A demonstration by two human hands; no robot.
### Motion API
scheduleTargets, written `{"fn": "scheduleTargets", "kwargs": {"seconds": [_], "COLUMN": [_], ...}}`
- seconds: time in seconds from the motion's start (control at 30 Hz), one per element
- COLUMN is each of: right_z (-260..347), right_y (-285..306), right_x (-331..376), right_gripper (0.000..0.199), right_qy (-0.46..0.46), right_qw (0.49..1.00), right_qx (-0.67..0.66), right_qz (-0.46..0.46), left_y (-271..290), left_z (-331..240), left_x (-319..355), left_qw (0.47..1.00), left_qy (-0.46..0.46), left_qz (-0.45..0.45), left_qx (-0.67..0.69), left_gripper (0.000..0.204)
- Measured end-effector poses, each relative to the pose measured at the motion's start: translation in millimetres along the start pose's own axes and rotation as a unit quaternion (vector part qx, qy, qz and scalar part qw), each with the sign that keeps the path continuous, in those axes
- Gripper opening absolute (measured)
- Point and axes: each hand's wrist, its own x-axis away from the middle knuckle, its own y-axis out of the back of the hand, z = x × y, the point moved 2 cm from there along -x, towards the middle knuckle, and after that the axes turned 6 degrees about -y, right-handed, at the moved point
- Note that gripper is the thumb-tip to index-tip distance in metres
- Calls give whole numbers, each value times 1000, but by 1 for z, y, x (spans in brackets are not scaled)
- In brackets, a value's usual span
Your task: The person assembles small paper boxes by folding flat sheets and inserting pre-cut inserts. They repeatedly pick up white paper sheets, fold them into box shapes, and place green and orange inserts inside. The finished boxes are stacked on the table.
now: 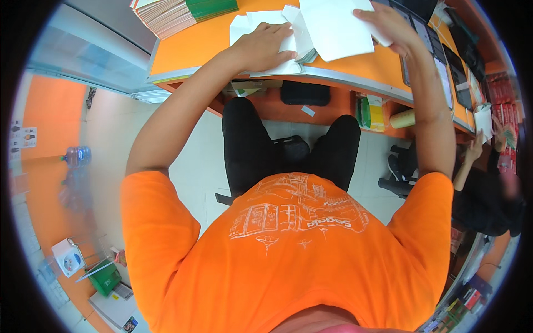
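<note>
My left hand [262,48] lies over a loose pile of white papers [240,29] near the table's front edge. Its fingers are stretched out, with the thumb apart. My right hand [391,26] grips the right edge of a large white folded paper [336,30], thumb on top and the other fingers mostly hidden. That paper lies just to the right of the pile and partly overlaps it. Whether it is a sheet or an envelope, I cannot tell.
An orange table [177,53] has a metal-trimmed front edge. A fanned stack of booklets [166,15] with a green cover stands at the far left. Devices with screens [438,66] line the right. A black case [304,93] sits on the shelf below. Another person [483,194] works at right.
</note>
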Motion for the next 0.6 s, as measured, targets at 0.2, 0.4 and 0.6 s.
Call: {"fn": "scheduleTargets", "kwargs": {"seconds": [0.2, 0.4, 0.6], "right_z": [28, 20, 36], "right_y": [10, 27, 18], "right_x": [-22, -46, -33], "right_gripper": [28, 34, 36], "right_qy": [-28, -41, 64], "right_qw": [994, 990, 981], "right_qx": [-68, -90, -125], "right_qz": [78, 99, 132], "left_y": [0, 41, 39], "left_z": [13, -12, -69], "left_x": [0, 27, 23], "left_qw": [994, 984, 965], "left_qy": [-65, -51, 89], "left_qz": [-87, -132, -227], "left_qx": [33, 109, -94], "left_gripper": [62, 68, 72]}}
